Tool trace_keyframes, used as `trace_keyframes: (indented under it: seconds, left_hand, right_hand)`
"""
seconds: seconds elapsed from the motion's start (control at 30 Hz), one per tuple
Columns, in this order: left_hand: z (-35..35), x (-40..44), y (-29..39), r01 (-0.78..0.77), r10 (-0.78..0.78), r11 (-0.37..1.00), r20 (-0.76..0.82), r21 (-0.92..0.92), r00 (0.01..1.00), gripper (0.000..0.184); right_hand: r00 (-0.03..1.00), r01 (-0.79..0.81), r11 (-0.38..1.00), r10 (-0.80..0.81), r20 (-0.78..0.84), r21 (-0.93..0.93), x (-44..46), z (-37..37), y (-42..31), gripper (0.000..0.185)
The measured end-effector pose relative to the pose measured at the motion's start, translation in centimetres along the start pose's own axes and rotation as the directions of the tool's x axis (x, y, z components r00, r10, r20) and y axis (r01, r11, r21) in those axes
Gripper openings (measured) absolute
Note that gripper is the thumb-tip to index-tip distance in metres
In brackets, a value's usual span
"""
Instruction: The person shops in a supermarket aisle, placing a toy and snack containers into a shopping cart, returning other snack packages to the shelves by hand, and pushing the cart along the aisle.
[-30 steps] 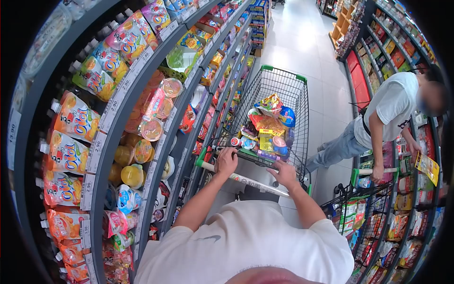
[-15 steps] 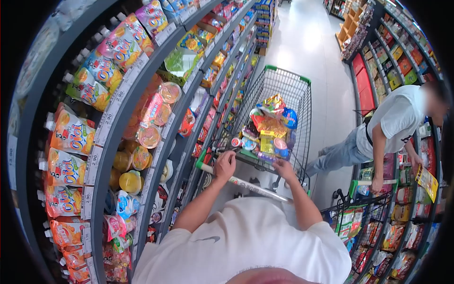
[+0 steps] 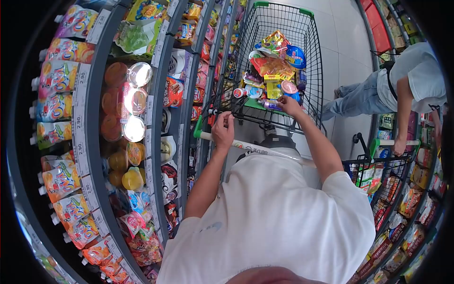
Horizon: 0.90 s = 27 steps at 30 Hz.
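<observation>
My left hand [image 3: 223, 130] is held over the left end of the cart handle [image 3: 255, 148], its fingers curled together with nothing visible in them. My right hand [image 3: 289, 105] reaches over the near edge of the shopping cart [image 3: 318, 52], fingertips pinched on a small purple package [image 3: 271, 104]. Beside that package lie a pink-lidded cup [image 3: 289, 87], a yellow packet [image 3: 273, 90] and small white-and-blue containers [image 3: 254, 92]. Farther in are a red-orange snack bag [image 3: 272, 67], a colourful bag [image 3: 275, 42] and a round blue package [image 3: 295, 57].
Shelves on the left hold drink pouches [image 3: 59, 78], jelly cups [image 3: 135, 102] and other snacks. To the right, a person in a white shirt [image 3: 425, 75] grips the handle of another cart [image 3: 373, 165]. Stocked shelves [image 3: 418, 175] line the right side.
The view has tilted down toward the cart. My right hand has left the handle area and reached forward to the purple package. My left hand has lifted off the handle and its fingers have curled.
</observation>
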<state>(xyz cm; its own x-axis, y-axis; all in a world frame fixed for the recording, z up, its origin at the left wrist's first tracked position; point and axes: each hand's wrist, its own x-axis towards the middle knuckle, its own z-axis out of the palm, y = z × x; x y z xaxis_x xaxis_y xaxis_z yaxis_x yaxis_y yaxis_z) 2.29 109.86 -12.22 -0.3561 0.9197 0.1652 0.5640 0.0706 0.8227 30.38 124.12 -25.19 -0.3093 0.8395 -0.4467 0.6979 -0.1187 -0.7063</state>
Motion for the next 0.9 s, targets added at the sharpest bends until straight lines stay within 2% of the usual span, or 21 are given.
trace_keyframes:
  seconds: [0.07,0.27,0.37,0.47,0.57,0.6,0.7,0.87,0.9]
  left_hand:
    - [0.0,0.3,0.3,0.007,-0.007,1.0,0.022,0.026,1.0,0.011]
    - [0.4,0.9,0.2,-0.007,0.005,0.996,0.028,0.087,1.0,0.009]
    - [0.5,1.2,0.4,0.016,-0.025,0.99,0.056,0.141,0.998,0.008]
    - [0.6,1.4,0.2,0.019,-0.031,0.985,0.068,0.171,0.997,0.007]
    - [0.5,1.8,0.7,0.011,-0.03,0.975,0.084,0.22,0.996,0.006]
    - [0.5,1.8,0.7,0.021,-0.043,0.973,0.094,0.228,0.995,0.005]
    - [0.5,2.1,0.6,0.036,-0.067,0.97,0.123,0.24,0.99,0.004]
    - [0.5,2.4,0.8,0.091,-0.127,0.971,0.149,0.223,0.981,0.003]
    - [0.6,2.6,0.7,0.09,-0.122,0.971,0.138,0.221,0.983,0.004]
  right_hand:
    - [0.997,-0.017,0.998,0.022,0.071,-0.064,2.4,0.4,0.7,0.046]
    - [0.99,-0.027,0.99,0.046,0.137,-0.135,6.1,2.2,0.8,0.053]
    - [0.992,-0.036,0.988,0.054,0.115,-0.153,7.6,2.9,0.5,0.051]
    - [0.998,-0.03,0.997,0.033,0.055,-0.067,10.4,3.5,0.9,0.048]
    - [0.997,-0.061,0.992,0.056,-0.047,-0.114,12.6,3.0,-0.1,0.046]
    - [0.996,-0.016,0.994,0.007,-0.089,-0.107,13.5,3.2,0.0,0.046]
    - [1.0,0.004,0.996,-0.002,0.023,-0.09,15.8,3.9,-0.1,0.043]
    - [0.937,0.141,0.956,-0.045,0.347,-0.257,18.4,8.1,-0.8,0.05]
    - [0.934,0.16,0.953,-0.061,0.352,-0.258,19.0,9.1,-0.6,0.051]
